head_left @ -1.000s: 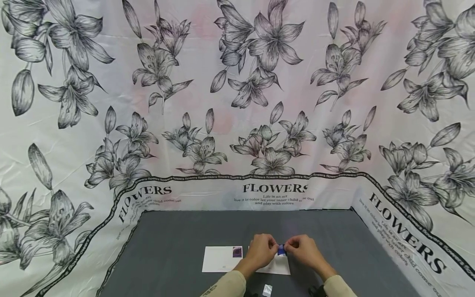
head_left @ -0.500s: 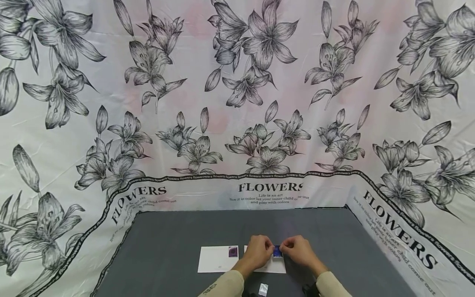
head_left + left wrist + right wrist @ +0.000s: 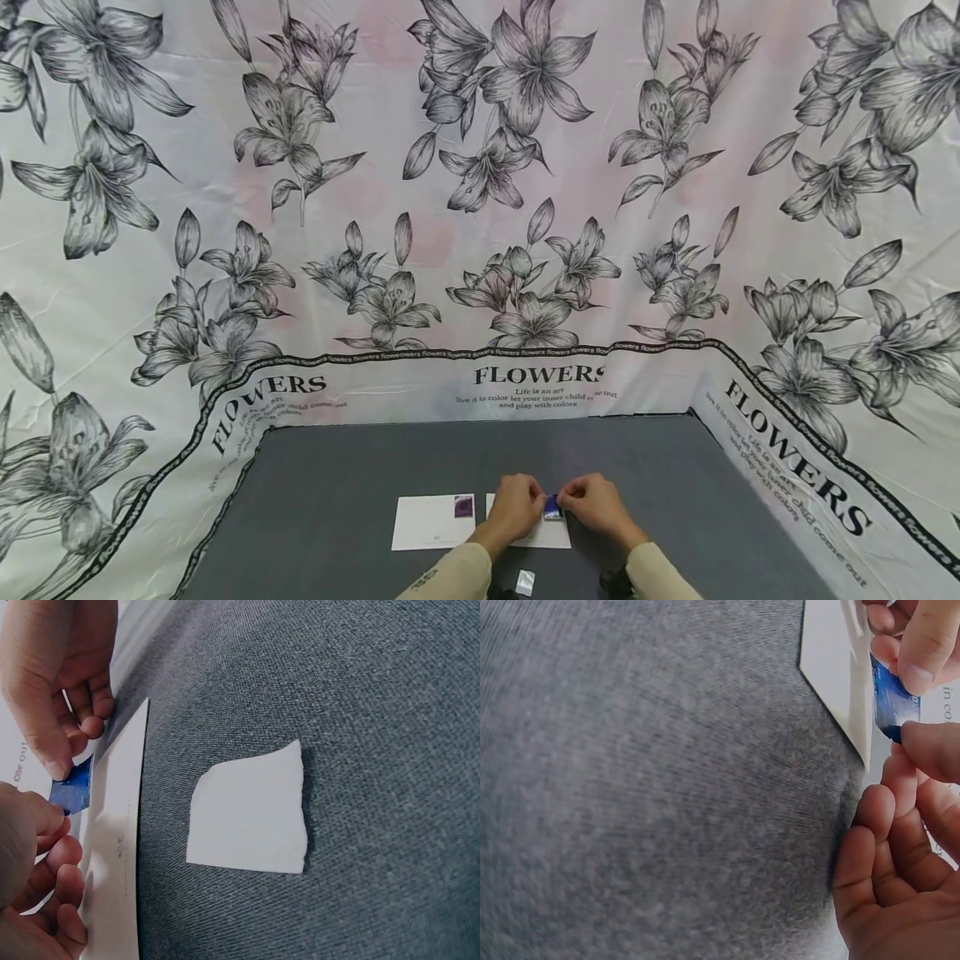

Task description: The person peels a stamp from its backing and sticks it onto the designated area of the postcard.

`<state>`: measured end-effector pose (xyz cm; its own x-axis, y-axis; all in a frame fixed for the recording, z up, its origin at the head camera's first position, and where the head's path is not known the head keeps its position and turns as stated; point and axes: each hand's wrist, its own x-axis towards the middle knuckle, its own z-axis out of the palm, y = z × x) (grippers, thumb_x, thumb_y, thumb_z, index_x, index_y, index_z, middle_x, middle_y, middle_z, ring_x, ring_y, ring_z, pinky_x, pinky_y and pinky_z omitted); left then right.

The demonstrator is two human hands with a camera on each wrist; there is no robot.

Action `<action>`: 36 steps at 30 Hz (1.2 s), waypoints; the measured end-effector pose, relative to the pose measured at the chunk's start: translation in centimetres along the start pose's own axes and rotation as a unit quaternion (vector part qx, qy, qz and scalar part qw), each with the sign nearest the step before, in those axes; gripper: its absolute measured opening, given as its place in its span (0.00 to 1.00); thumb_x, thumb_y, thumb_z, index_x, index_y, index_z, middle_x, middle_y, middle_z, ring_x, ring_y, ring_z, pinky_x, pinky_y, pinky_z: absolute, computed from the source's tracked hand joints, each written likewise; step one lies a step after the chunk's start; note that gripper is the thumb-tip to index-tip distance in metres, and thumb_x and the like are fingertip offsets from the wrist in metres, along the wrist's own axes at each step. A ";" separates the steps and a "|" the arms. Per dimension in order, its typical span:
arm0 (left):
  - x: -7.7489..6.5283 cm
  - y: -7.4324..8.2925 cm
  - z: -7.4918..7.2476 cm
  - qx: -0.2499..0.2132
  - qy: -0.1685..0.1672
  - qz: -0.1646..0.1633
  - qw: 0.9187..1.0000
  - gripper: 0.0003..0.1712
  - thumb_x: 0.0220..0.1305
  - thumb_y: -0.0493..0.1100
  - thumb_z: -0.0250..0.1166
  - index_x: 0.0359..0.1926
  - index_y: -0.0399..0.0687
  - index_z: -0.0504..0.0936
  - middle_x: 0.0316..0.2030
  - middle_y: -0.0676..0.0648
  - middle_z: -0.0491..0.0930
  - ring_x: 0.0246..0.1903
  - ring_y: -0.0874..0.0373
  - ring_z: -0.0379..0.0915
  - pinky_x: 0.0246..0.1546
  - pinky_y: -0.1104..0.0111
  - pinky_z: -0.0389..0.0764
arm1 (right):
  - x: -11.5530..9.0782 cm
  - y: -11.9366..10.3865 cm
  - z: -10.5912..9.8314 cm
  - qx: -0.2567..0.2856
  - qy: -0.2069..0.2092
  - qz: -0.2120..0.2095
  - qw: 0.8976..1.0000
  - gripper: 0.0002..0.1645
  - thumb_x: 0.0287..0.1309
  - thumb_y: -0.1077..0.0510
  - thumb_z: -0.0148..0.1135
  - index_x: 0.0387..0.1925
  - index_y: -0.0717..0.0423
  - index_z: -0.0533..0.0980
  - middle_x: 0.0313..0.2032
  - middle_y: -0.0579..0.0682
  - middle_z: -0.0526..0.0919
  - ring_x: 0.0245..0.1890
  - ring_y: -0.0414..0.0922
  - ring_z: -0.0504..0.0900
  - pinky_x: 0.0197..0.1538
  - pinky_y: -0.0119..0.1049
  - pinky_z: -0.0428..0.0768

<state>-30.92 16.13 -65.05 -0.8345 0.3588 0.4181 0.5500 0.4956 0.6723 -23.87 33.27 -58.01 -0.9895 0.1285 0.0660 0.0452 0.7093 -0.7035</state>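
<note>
A small blue stamp (image 3: 553,508) is stretched between my two hands over the upper right corner of a white envelope (image 3: 551,538). My left hand (image 3: 517,504) pinches its left edge between thumb and forefinger. The opposite edge is pinched by my right hand (image 3: 597,504). In the left wrist view the glossy blue stamp (image 3: 73,791) shows between both sets of fingertips, close over the envelope (image 3: 120,817). The right wrist view has the stamp (image 3: 894,701) tilted beside the envelope's edge. My left hand hides part of the envelope's left side.
Left of the hands lies another white envelope (image 3: 427,525) with a purple stamp (image 3: 464,506) at its upper right. A torn white paper piece (image 3: 526,582) lies nearer on the grey tabletop (image 3: 337,467). Flower-printed cloth (image 3: 420,283) surrounds the table's back and sides.
The head view has swung slightly right, so everything sits further left in it. Both hands keep their pinch on the stamp, with only small shifts over the envelope's corner.
</note>
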 end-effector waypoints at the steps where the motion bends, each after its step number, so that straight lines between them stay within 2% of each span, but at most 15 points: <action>1: 0.0 0.1 0.0 0.001 -0.003 -0.006 1.000 0.07 0.58 0.40 0.76 0.25 0.50 0.87 0.19 0.60 0.78 0.21 0.72 0.65 0.24 0.73 0.70 | 0.0 0.0 0.1 -0.001 0.002 0.002 1.000 0.07 0.60 0.58 0.79 0.27 0.51 0.88 0.27 0.42 0.88 0.28 0.38 0.77 0.34 0.34 0.74; 8: -0.2 0.8 -0.4 0.021 -0.010 -0.023 0.999 0.09 0.60 0.41 0.76 0.24 0.53 0.88 0.21 0.59 0.82 0.21 0.69 0.70 0.25 0.70 0.74 | 0.0 0.0 0.4 -0.007 0.012 0.001 1.000 0.07 0.59 0.58 0.78 0.26 0.51 0.88 0.25 0.41 0.87 0.26 0.38 0.76 0.33 0.33 0.72; 11: -0.1 1.2 -0.9 0.013 -0.020 -0.041 0.999 0.09 0.61 0.42 0.76 0.24 0.54 0.88 0.22 0.59 0.82 0.22 0.69 0.71 0.27 0.70 0.76 | 0.0 0.0 0.5 -0.007 0.011 -0.001 1.000 0.07 0.59 0.59 0.78 0.26 0.51 0.88 0.24 0.41 0.87 0.26 0.38 0.76 0.32 0.33 0.73; 13: -0.2 1.7 -1.4 0.014 -0.028 -0.053 0.998 0.09 0.62 0.42 0.75 0.25 0.53 0.88 0.22 0.60 0.81 0.22 0.69 0.70 0.28 0.68 0.77 | 0.1 0.0 0.4 -0.009 0.009 -0.002 1.000 0.07 0.59 0.59 0.78 0.25 0.51 0.88 0.24 0.41 0.88 0.26 0.37 0.77 0.33 0.33 0.73; 19: -0.5 4.2 -3.6 0.032 -0.045 -0.049 0.997 0.09 0.62 0.38 0.76 0.26 0.47 0.88 0.23 0.53 0.83 0.23 0.64 0.72 0.27 0.67 0.77 | 0.1 0.0 0.4 -0.018 0.007 -0.005 1.000 0.07 0.60 0.58 0.78 0.26 0.51 0.89 0.25 0.41 0.88 0.27 0.37 0.77 0.34 0.34 0.74; 23: -0.5 5.1 -4.3 0.034 -0.055 -0.065 0.996 0.08 0.62 0.37 0.77 0.26 0.46 0.88 0.24 0.52 0.85 0.24 0.63 0.74 0.29 0.67 0.77 | 0.1 -0.1 0.4 -0.023 0.014 -0.003 1.000 0.07 0.58 0.59 0.78 0.25 0.50 0.88 0.24 0.41 0.88 0.28 0.38 0.78 0.35 0.35 0.75; 30: -0.3 5.0 -4.0 0.049 -0.056 -0.075 0.994 0.08 0.62 0.38 0.77 0.26 0.47 0.89 0.24 0.52 0.85 0.23 0.63 0.74 0.29 0.64 0.79 | 0.1 -0.4 0.7 -0.031 0.031 -0.001 0.999 0.08 0.57 0.60 0.78 0.24 0.50 0.88 0.23 0.41 0.87 0.27 0.38 0.78 0.35 0.36 0.76; 36: -0.3 4.6 -3.3 0.072 -0.048 -0.068 0.994 0.09 0.60 0.38 0.77 0.24 0.48 0.88 0.24 0.50 0.86 0.24 0.59 0.79 0.28 0.63 0.80 | 0.2 -0.3 0.9 -0.037 0.036 -0.001 0.999 0.08 0.56 0.61 0.78 0.24 0.52 0.87 0.23 0.42 0.87 0.25 0.39 0.78 0.33 0.37 0.77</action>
<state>-28.24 15.70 -60.06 -0.8983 0.3508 0.2646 0.4370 0.6507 0.6210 -24.17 32.40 -58.43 -0.9772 0.1756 0.1198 0.0568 0.7589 -0.6487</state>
